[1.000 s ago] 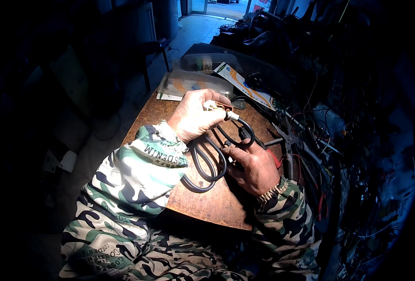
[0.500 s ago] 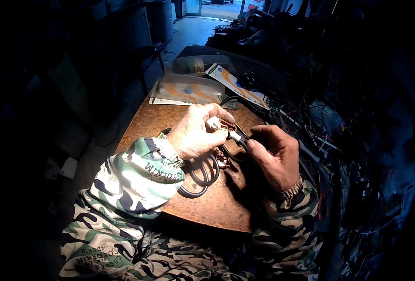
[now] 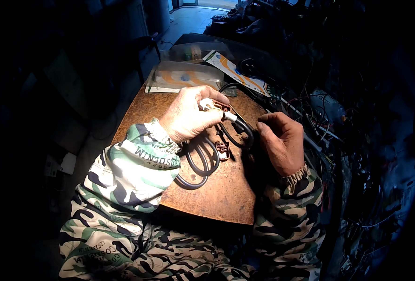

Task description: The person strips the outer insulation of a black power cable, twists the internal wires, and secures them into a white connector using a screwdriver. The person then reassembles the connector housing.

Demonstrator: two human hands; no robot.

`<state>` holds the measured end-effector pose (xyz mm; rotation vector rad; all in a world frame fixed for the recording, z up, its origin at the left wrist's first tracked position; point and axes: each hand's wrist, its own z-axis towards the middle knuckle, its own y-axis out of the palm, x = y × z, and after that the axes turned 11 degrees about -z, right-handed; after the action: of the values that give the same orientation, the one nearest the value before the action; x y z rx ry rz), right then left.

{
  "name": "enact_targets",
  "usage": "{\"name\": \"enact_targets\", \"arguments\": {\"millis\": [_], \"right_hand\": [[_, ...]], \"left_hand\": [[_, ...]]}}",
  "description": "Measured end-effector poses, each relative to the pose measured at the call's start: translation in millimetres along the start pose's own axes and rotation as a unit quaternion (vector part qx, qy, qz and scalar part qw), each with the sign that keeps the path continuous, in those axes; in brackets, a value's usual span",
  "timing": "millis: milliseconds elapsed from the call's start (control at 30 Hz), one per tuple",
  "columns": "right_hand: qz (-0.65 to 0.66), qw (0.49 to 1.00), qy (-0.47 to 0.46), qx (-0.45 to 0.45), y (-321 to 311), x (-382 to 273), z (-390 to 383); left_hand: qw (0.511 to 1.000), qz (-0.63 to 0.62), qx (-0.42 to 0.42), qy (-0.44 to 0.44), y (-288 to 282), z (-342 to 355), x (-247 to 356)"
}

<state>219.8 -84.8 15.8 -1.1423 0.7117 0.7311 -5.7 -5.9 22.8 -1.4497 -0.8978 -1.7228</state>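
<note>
The left hand (image 3: 185, 114) pinches a small brown-and-white plastic fitting (image 3: 223, 107) with black cable (image 3: 245, 127) above the brown wooden counter (image 3: 212, 206). The right hand (image 3: 283, 143), farther right, curls nearly closed; its hold is unclear.

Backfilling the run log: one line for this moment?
left hand: holding brown housing with black cable; right hand: right of cable, contents unclear; brown piece: on wooden tabletop

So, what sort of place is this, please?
Probably a small electrical repair workshop, though much is dark: a tangle of wires lies right of the worn wooden table, which bears a looped black cable and a small brown fitting.
</note>
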Motion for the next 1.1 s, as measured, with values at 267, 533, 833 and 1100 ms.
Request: {"name": "enact_targets", "arguments": {"millis": [267, 533, 833, 1100], "right_hand": [[-0.167, 0.983, -0.080, -0.022, -3, 10, -3], [-0.285, 0.946, -0.151, -0.017, 12, 0, -3], [-0.255, 0.951, -0.173, -0.007, 23, 0, -6], [-0.251, 0.948, -0.195, -0.001, 29, -4, 1]], "left_hand": [[0.999, -0.037, 0.022, 0.000, -14, 5, 1], [0.985, -0.148, 0.080, 0.036, -35, 4, 11], [0.986, -0.143, 0.075, 0.042, -33, 6, 9], [0.983, -0.159, 0.089, 0.037, -33, 6, 12]]}}
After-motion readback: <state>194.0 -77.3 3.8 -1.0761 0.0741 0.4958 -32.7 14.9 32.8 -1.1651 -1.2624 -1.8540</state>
